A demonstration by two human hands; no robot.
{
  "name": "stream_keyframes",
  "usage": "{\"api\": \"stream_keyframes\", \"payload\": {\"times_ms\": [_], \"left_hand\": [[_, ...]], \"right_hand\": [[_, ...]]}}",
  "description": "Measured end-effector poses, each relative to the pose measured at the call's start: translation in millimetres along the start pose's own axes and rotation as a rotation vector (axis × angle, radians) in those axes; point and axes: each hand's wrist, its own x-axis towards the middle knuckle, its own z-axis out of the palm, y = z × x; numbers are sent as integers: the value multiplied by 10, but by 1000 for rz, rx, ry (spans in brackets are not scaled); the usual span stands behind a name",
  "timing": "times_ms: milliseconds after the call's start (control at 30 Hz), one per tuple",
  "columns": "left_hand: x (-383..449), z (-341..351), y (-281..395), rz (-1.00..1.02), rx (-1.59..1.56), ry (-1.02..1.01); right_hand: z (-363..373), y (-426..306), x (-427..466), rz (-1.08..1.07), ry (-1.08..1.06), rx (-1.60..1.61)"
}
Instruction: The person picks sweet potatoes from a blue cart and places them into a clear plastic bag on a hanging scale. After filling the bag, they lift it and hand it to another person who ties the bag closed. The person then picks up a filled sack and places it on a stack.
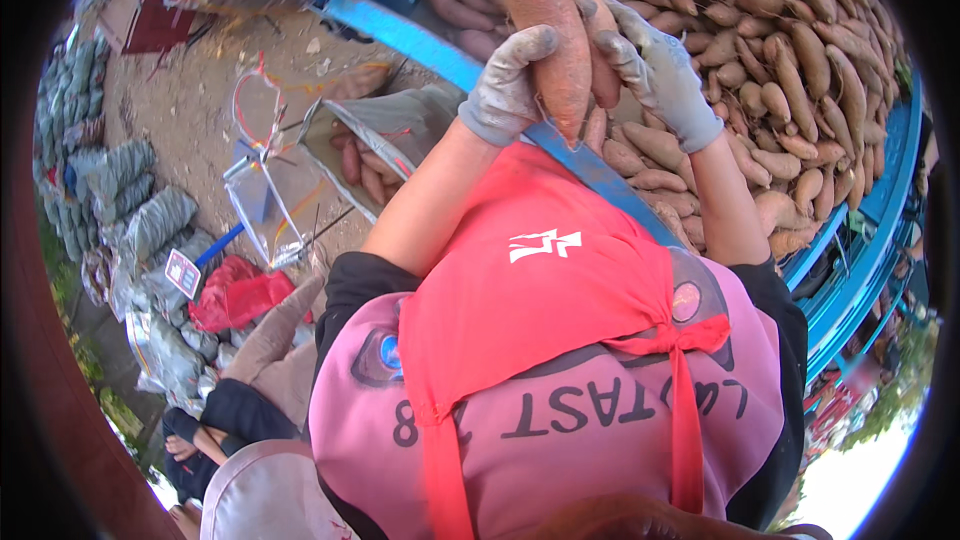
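My left hand, in a soiled whitish work glove, grips a large sweet potato that stands nearly upright, tapered end down. Its thumb lies across the root's near face. My right hand, gloved in grey, is shut on a second, slimmer sweet potato, partly hidden behind the first. Both roots are held side by side above the blue metal edge of a slatted bed. Beyond and to the right, a large heap of sweet potatoes fills that bed.
Left of the bed, an open grey sack holds several sweet potatoes. A stand with clear plastic is beside it on bare ground. Filled sacks and a red bag lie farther left. Another person's leg is at lower left.
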Motion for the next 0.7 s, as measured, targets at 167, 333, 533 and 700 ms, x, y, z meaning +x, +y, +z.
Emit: {"api": "stream_keyframes", "payload": {"times_ms": [167, 333, 533, 700], "left_hand": [[-902, -464, 180, 265, -114, -42], [-1987, -1088, 481, 438, -71, 399], [-2642, -3465, 401, 278, 281, 1044], [-1735, -3576, 149, -98, 304, 1207]], "right_hand": [[203, -432, -124, 76, 35, 172], [56, 265, -561, 363, 134, 322], [-81, 1079, -1090, 557, 120, 303], [237, 1387, -1320, 812, -27, 110]]}}
